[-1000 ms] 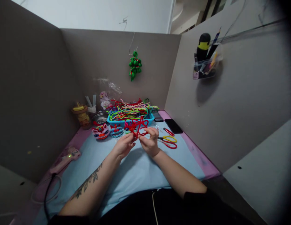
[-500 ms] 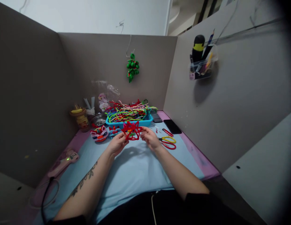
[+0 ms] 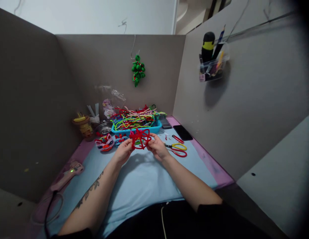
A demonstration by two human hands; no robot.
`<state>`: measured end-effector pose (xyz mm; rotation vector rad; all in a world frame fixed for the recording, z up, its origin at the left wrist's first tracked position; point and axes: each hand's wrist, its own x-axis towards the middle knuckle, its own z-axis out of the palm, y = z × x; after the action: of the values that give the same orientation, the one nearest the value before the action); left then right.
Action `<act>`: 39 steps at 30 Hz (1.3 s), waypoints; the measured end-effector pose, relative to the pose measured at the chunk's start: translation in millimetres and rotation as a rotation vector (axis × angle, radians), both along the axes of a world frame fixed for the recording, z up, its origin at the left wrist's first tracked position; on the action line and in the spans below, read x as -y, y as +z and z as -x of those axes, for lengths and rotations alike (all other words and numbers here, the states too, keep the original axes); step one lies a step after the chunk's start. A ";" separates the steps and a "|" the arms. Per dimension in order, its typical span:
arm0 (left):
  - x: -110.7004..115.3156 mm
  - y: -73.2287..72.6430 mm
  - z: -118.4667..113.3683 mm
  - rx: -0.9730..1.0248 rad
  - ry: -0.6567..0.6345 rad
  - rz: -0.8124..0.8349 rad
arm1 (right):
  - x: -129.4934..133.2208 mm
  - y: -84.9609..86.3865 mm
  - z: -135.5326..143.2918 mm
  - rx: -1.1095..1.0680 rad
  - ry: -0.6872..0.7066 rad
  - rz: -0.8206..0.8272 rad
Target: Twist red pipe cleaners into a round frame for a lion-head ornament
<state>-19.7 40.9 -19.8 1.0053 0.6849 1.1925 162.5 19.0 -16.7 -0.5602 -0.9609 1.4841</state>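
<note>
Between my hands, raised over the light blue cloth (image 3: 139, 186), is a red pipe-cleaner frame (image 3: 141, 139) bent into open loops. My left hand (image 3: 123, 152) pinches its left side between thumb and fingers. On the opposite side my right hand (image 3: 157, 146) grips the lower right edge, fingers closed. Small coloured pieces show through the loops, partly hidden. To the left sit a pink-and-red animal-head figure (image 3: 105, 143) and a blue one (image 3: 120, 140). Scissors (image 3: 178, 149) with one yellow and one red handle lie beside my right hand.
Behind my hands stands a blue basket (image 3: 137, 130) heaped with pipe cleaners. A metal bowl (image 3: 104, 128) and a cup (image 3: 84, 127) are at back left. A glue gun (image 3: 69, 174) lies at left with its cable. A phone (image 3: 182, 132) and a red cutter (image 3: 177, 139) lie right.
The red frame has turned slightly between my hands. My right hand has shifted a little left and down along its edge. The whole view has moved slightly.
</note>
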 end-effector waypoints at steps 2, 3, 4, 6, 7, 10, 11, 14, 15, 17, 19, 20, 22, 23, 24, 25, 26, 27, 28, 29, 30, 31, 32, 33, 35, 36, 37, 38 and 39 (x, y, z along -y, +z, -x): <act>0.6 0.1 0.3 -0.029 0.014 -0.030 | -0.2 -1.2 -0.3 -0.007 -0.009 0.017; 0.8 0.1 0.6 -0.042 0.023 -0.043 | -0.6 -2.0 -0.6 -0.008 -0.008 0.030; 1.0 0.1 0.9 -0.054 0.032 -0.054 | -1.3 -2.8 -1.0 -0.005 -0.004 0.043; 1.1 0.1 1.7 -0.081 0.044 -0.071 | -3.3 -4.5 -1.4 0.009 -0.004 0.067; 1.3 0.4 1.9 -0.094 0.045 -0.078 | -4.5 -5.3 -1.5 0.020 -0.018 0.074; 2.3 2.6 1.8 -0.132 0.030 -0.086 | -7.8 -7.3 -0.7 0.063 -0.098 0.066; 2.8 3.6 1.7 -0.142 0.024 -0.085 | -8.6 -7.7 -0.4 0.077 -0.122 0.059; 4.1 6.0 1.4 -0.149 0.016 -0.079 | -9.6 -8.6 0.2 0.115 -0.158 0.043; 4.3 6.3 1.5 -0.149 0.015 -0.075 | -9.7 -8.9 0.2 0.126 -0.168 0.042; 4.3 6.5 1.9 -0.152 0.017 -0.063 | -9.8 -9.4 0.1 0.144 -0.185 0.040; 3.9 6.3 2.2 -0.161 0.025 -0.052 | -9.9 -9.9 -0.1 0.155 -0.201 0.037; 3.6 6.1 2.3 -0.164 0.029 -0.050 | -10.1 -10.0 -0.1 0.159 -0.211 0.034; 3.0 5.7 2.1 -0.164 0.035 -0.056 | -10.4 -10.1 0.0 0.168 -0.234 0.024; 2.8 5.6 1.9 -0.164 0.034 -0.060 | -10.5 -10.0 0.1 0.174 -0.244 0.018; 2.7 5.5 1.6 -0.163 0.032 -0.064 | -10.7 -10.1 0.4 0.180 -0.250 0.009; 2.7 5.6 1.3 -0.160 0.028 -0.066 | -10.8 -10.1 0.6 0.185 -0.254 -0.001; 2.9 5.8 1.1 -0.154 0.020 -0.066 | -10.9 -10.2 0.9 0.190 -0.255 -0.009; 3.3 6.2 1.0 -0.146 0.012 -0.064 | -11.0 -10.4 1.1 0.193 -0.255 -0.015; 3.8 6.7 1.0 -0.136 0.005 -0.059 | -11.0 -10.7 1.3 0.196 -0.256 -0.019; 4.5 7.3 1.1 -0.125 0.000 -0.054 | -11.1 -11.1 1.4 0.200 -0.258 -0.021; 5.2 8.0 1.4 -0.118 -0.009 -0.049 | -11.0 -11.5 1.3 0.207 -0.264 -0.021; 5.9 8.5 1.8 -0.117 -0.022 -0.046 | -10.9 -11.9 1.0 0.216 -0.272 -0.021; 6.5 8.9 2.3 -0.120 -0.037 -0.045 | -10.8 -12.4 0.6 0.228 -0.280 -0.023; 6.9 8.8 2.7 -0.126 -0.052 -0.045 | -10.6 -12.9 0.1 0.240 -0.286 -0.028; 6.4 7.4 3.3 -0.140 -0.064 -0.039 | -10.4 -13.9 -1.1 0.261 -0.289 -0.043; 5.4 6.0 3.4 -0.147 -0.052 -0.032 | -10.3 -14.4 -1.6 0.267 -0.286 -0.054; 4.1 4.4 3.4 -0.154 -0.031 -0.025 | -10.3 -14.9 -2.1 0.273 -0.283 -0.065; 2.6 2.5 3.3 -0.166 -0.004 -0.021 | -10.4 -15.3 -2.4 0.279 -0.281 -0.074; 1.0 0.8 3.1 -0.182 0.024 -0.021 | -10.5 -15.7 -2.7 0.287 -0.281 -0.081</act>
<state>-22.8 39.9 -19.0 1.1357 0.8310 1.1404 165.2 29.5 -32.4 -0.8285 -1.1081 1.1283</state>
